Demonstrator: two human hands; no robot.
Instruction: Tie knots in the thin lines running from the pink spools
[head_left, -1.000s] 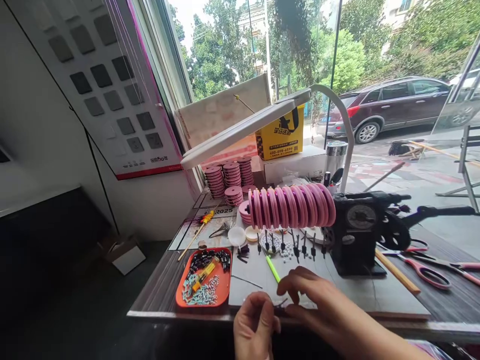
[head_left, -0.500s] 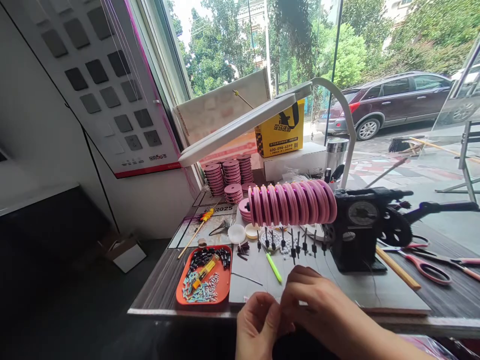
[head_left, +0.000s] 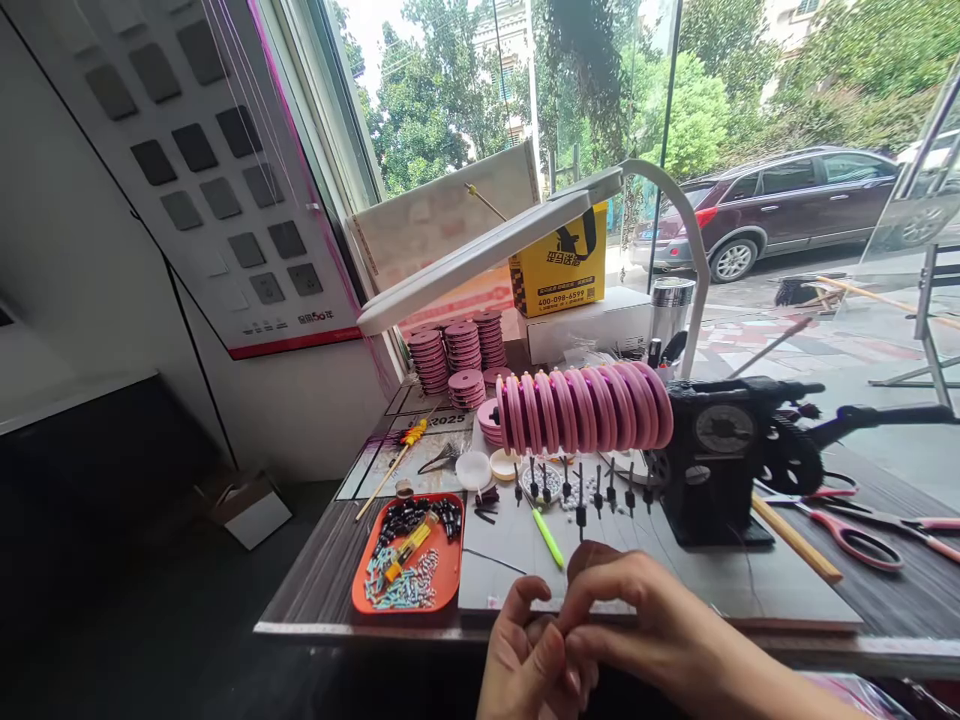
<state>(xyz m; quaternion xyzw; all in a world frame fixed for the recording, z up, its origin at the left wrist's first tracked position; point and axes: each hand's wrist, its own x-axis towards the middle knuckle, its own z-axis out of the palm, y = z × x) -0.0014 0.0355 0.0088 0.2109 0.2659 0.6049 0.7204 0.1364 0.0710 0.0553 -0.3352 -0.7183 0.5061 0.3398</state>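
My left hand and my right hand meet just off the table's front edge. Their fingertips are pinched close together; whatever they grip is too small or hidden to make out. The left index finger is raised and bent. Just above my right hand hangs a small black piece, lower than the similar ones beside it. These pieces dangle below a row of pink spools with thread, mounted on a black hand-cranked winder. A bright green-handled tool lies on the grey board.
An orange tray of beads and a yellow tube stands at left. Scissors and a wooden stick lie right of the winder. Behind are stacked pink spools, a white lamp arching over, and a yellow box.
My fingers have shifted: the left index finger has lifted and the right hand has turned slightly lower. The lowest hanging black piece has moved a little left and down.
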